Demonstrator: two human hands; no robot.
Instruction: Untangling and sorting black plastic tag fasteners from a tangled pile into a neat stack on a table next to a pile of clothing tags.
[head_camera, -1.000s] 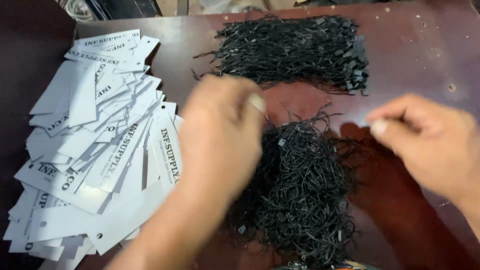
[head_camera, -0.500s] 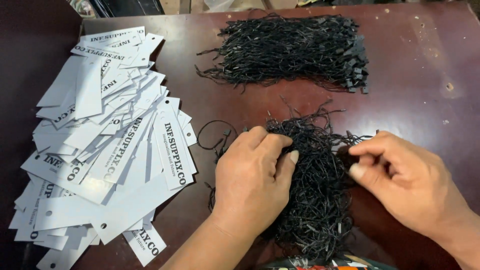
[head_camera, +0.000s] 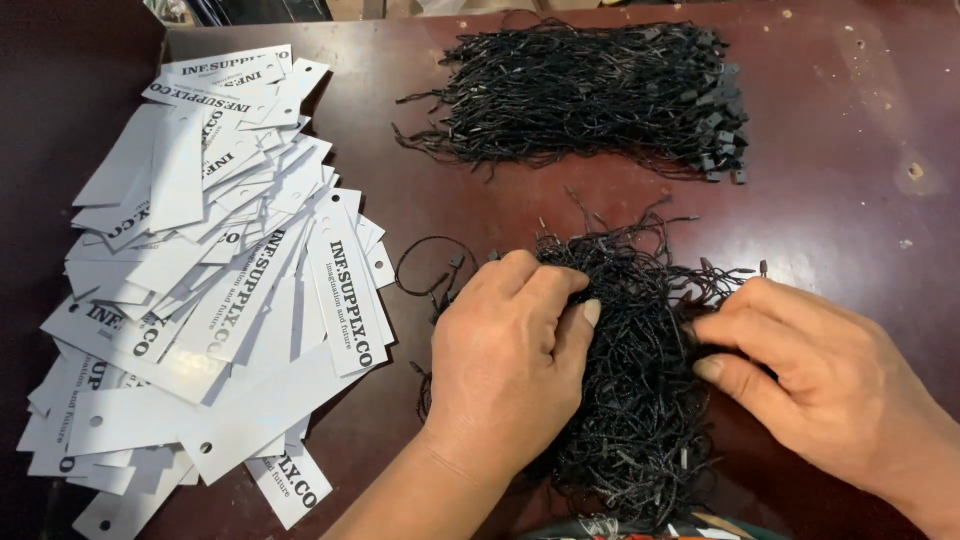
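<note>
Two bare hands work at one tangled heap of black cords (head_camera: 640, 380), which lies on the dark reddish-brown table (head_camera: 850, 170) close to the person's body and serves as the landmark for everything else. Left hand (head_camera: 510, 360) lies palm down on the left flank of that heap, fingers curled and the thumb bent toward them, pinching into the strands; whether a single cord is caught between the fingertips cannot be told. Right hand (head_camera: 830, 370) meets the heap from its right side, forefinger and thumb drawn together at the edge of the strands, nipping a few of them, the remaining fingers folded loosely behind.

The heap itself is a loose, matted mass of thin black strings, each ending in a small plastic fastener; stray ends stick out along its far edge and to the right. One thin loop (head_camera: 432, 262) trails out of its left side and lies flat on the wood, just beyond the left hand's knuckles.

Beyond the heap, toward the far edge of the table, a second bundle of cords (head_camera: 590, 95) lies well apart from it, far tidier, the strings laid roughly parallel with their fasteners gathered at the right end.

Left of the heap, a wide fanned spread of white card tags (head_camera: 210, 290) with black print and punched holes overlaps in many layers, its nearest tag just beside the left hand
</note>
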